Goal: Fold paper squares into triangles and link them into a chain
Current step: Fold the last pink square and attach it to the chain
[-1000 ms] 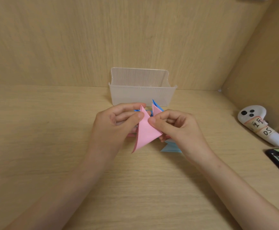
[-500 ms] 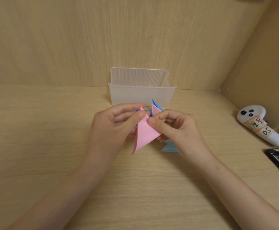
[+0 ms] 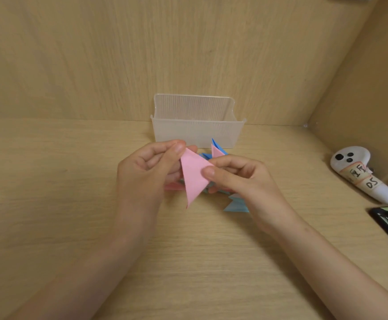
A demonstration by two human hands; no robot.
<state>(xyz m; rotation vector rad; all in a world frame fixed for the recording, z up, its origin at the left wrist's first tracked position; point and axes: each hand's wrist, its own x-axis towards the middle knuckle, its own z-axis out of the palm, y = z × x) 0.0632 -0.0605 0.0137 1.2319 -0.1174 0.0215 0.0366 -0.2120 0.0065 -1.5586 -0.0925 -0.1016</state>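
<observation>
The left hand [image 3: 142, 174] pinches the triangle [image 3: 194, 179] at 11 o'clock, the right hand [image 3: 241, 179] at 3; its long axis runs 12 to 6. The chain [image 3: 218, 150] lies behind at 1 o'clock, nearer the right hand.

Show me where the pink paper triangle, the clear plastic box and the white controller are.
pink paper triangle [image 3: 194, 179], head view, middle of its flat face.
clear plastic box [image 3: 195, 135], head view, bare front wall.
white controller [image 3: 362, 175], head view, taped label on its body.
</observation>
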